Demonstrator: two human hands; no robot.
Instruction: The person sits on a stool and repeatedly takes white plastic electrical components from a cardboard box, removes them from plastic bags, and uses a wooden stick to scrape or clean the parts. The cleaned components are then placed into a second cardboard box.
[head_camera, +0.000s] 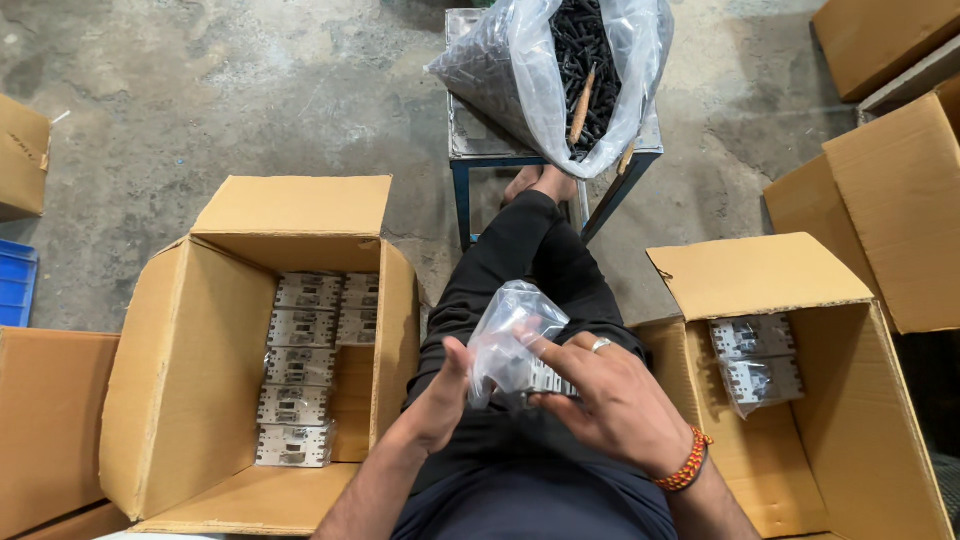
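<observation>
The grey moulded unit (548, 382), a rigid plastic electrical component, sits over the person's lap, half inside a clear plastic bag (505, 340). By its blocky build it is probably fairly dense and stiff, so it should tolerate a firm grasp across its flat sides; its ribbed face probably offers better purchase than the film. The bag is thin, soft and likely slippery, and is best pinched at its open edge rather than at the crumpled middle. The unit is light grey with a row of small recesses along one edge; most of it is hidden by the film and the fingers.

The right hand (615, 400) is closed around the unit from above, fingers spread over its upper face. The left hand (440, 395) pinches the bag's left edge between thumb and fingers.

Outward, an open carton (190, 350) on the person's left holds similar grey units stacked in two columns. A second open carton (850, 400) on the right holds a few bagged units. Ahead, a metal stool (500, 150) carries a large clear sack of black screws (570, 60).
</observation>
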